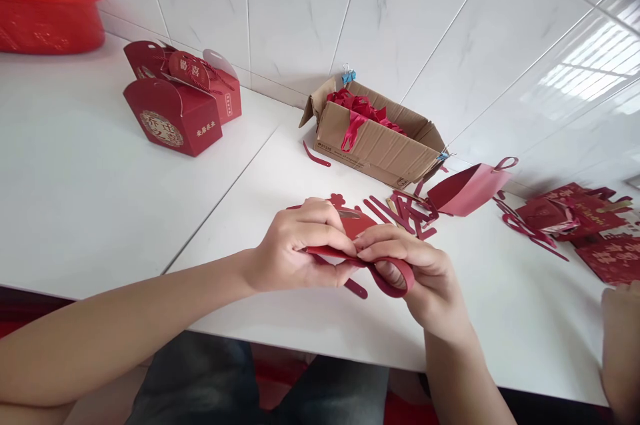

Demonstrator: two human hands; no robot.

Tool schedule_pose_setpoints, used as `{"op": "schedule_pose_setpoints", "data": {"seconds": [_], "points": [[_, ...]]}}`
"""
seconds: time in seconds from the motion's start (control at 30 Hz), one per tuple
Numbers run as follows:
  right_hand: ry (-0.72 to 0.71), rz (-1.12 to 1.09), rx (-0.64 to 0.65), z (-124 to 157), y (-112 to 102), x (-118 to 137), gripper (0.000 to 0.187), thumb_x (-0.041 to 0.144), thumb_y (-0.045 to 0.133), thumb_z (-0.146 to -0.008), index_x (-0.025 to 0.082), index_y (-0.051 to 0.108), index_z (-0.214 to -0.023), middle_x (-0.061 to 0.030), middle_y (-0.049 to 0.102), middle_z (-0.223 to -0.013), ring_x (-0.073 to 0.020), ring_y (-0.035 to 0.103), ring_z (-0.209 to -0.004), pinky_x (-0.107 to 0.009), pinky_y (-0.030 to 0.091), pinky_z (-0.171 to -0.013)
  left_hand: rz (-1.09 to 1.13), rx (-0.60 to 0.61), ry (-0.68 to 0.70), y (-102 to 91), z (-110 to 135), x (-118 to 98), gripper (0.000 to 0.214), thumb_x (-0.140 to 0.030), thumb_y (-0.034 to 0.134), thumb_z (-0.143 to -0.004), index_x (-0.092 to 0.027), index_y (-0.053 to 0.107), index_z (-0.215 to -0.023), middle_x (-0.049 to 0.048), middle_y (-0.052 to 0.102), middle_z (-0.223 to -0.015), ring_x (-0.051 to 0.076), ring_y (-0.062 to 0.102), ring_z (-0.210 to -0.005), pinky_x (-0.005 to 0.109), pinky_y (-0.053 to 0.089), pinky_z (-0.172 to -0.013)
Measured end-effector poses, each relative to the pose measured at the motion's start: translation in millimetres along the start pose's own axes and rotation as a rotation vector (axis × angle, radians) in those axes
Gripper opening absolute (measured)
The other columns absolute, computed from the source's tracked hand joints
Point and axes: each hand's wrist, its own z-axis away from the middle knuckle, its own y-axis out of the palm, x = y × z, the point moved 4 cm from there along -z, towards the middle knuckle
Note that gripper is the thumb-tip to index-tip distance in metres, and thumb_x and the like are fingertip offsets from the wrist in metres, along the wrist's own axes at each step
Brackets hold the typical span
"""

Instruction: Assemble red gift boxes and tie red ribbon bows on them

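Above the near part of the white table, my left hand (303,245) pinches a folded red card piece (327,252). My right hand (420,261) grips a red strap (404,278), which curls into a loop around a fingertip. Fingers of both hands meet where the strap joins the card, and they hide the joint. Behind the hands lies a flat red cut-out (361,223), partly covered by them. A loose dark red strip (356,288) rests on the table just below my fingers.
An open cardboard box (370,151) with red ribbons (363,107) stands by the wall. Right of it are loose strips (407,211), a pink-red pouch (470,188) and printed red packaging (585,215). Red gift boxes (185,111) and a red basin (50,21) stand left. Another person's arm (621,351) shows at right.
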Motion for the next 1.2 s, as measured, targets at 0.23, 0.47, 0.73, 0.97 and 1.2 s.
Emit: {"op": "schedule_pose_setpoints", "data": {"seconds": [0.23,0.47,0.73,0.97,1.2], "points": [[0.016,-0.035,-0.057,1,1,0,0.028,0.017,0.056,-0.092,0.033,0.071,-0.108,-0.0002,0.073,-0.101,-0.0169,0.065,-0.099,-0.033,0.052,-0.088,0.073,-0.028,-0.155,0.1,2,2,0.027,-0.013,0.077,-0.067,-0.019,0.058,-0.087,0.0007,0.068,-0.07,0.015,0.063,-0.066,0.028,0.054,-0.063],[0.126,-0.047,-0.164,3,3,-3,0.021,0.021,0.059,-0.091,0.033,0.074,-0.1,0.0008,0.074,-0.096,-0.015,0.067,-0.093,-0.026,0.055,-0.08,0.116,0.003,-0.194,1.8,0,2,0.025,-0.012,0.076,-0.068,-0.018,0.059,-0.085,0.0014,0.068,-0.072,0.014,0.063,-0.063,0.028,0.053,-0.061],[0.238,-0.095,-0.301,2,6,0,0.018,0.025,0.063,-0.089,0.033,0.076,-0.099,0.0003,0.077,-0.089,-0.0146,0.072,-0.079,-0.024,0.061,-0.07,0.052,-0.002,-0.016,2.5,0,0,0.01,-0.012,0.073,-0.076,-0.018,0.067,-0.082,0.0028,0.065,-0.07,0.012,0.062,-0.061,0.027,0.054,-0.059],[0.215,-0.032,-0.414,6,7,2,0.015,0.026,0.065,-0.087,0.032,0.077,-0.094,0.0002,0.077,-0.087,-0.0148,0.072,-0.074,-0.022,0.061,-0.065,-0.136,-0.019,0.083,-3.8,-3,-7,0.011,-0.017,0.076,-0.075,-0.02,0.069,-0.084,0.0042,0.065,-0.078,0.014,0.065,-0.07,0.027,0.058,-0.062],[0.146,0.128,-0.434,8,9,8,0.018,0.024,0.066,-0.086,0.033,0.076,-0.097,0.002,0.077,-0.089,-0.0142,0.071,-0.079,-0.022,0.059,-0.069,-0.313,-0.052,0.15,-9.3,-3,-10,0.016,-0.018,0.075,-0.074,-0.019,0.067,-0.087,0.0059,0.067,-0.08,0.017,0.063,-0.074,0.033,0.059,-0.067]]}}
